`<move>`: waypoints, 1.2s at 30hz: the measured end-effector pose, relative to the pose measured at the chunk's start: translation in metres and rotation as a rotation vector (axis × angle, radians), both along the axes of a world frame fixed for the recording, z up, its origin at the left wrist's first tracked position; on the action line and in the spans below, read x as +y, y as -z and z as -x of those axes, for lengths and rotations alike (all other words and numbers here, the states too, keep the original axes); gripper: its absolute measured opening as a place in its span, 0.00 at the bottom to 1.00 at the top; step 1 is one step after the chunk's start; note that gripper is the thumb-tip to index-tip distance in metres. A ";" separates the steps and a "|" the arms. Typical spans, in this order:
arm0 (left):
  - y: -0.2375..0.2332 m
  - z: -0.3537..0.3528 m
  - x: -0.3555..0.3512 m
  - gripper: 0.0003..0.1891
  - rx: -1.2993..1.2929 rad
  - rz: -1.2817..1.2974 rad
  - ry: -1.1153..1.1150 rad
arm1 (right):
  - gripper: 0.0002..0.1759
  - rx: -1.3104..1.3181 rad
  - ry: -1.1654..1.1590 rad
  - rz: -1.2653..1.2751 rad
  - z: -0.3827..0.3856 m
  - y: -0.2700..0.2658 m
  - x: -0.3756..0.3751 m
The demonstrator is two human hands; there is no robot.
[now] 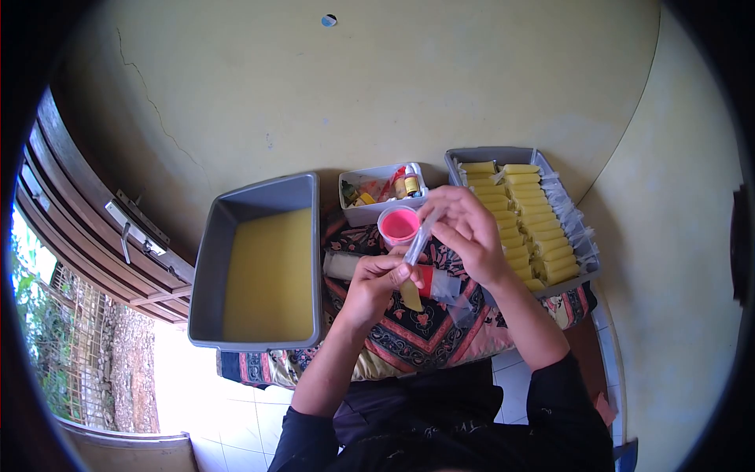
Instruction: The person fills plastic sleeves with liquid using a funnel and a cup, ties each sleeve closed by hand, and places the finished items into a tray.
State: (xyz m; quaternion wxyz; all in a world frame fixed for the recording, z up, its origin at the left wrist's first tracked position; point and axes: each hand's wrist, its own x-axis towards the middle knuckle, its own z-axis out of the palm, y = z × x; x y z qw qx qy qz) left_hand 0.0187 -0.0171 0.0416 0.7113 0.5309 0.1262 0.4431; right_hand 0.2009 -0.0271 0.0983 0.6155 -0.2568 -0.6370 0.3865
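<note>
A narrow clear plastic bag (410,296) with yellow liquid in its lower end hangs below my left hand (374,289). The left thumb and fingers are closed around the bag just above the liquid. Its clear upper part slants up to my right hand (465,236), whose thumb and forefinger pinch near the top end, the other fingers loosely curled. Just behind the hands stands a round container with a pink inside (399,225). Under them lies a pack of clear plastic bags (446,285) with a red label, partly hidden by my left hand.
At left sits a large grey tub (316,259) of yellow liquid. A small white basket (363,214) holds bottles and packets. To the right, a grey crate (454,161) contains rows of filled yellow bags (543,224). Patterned cloth (393,346) lies beneath; a wall rises behind.
</note>
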 end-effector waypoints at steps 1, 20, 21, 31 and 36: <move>0.000 0.000 0.000 0.14 0.026 -0.024 -0.057 | 0.26 -0.123 0.046 -0.050 -0.008 0.002 -0.002; 0.003 0.010 0.002 0.13 0.390 -0.018 -0.057 | 0.07 -1.076 0.220 -0.662 -0.015 0.021 0.004; 0.006 0.007 0.000 0.14 0.429 -0.139 -0.126 | 0.06 -1.073 0.215 -0.654 -0.013 0.019 0.003; -0.003 0.004 -0.001 0.11 0.523 -0.689 -0.272 | 0.05 -0.894 0.047 -0.390 -0.018 0.009 -0.002; 0.001 0.008 0.000 0.11 0.527 -0.671 -0.267 | 0.03 -0.894 0.065 -0.195 -0.021 0.005 -0.006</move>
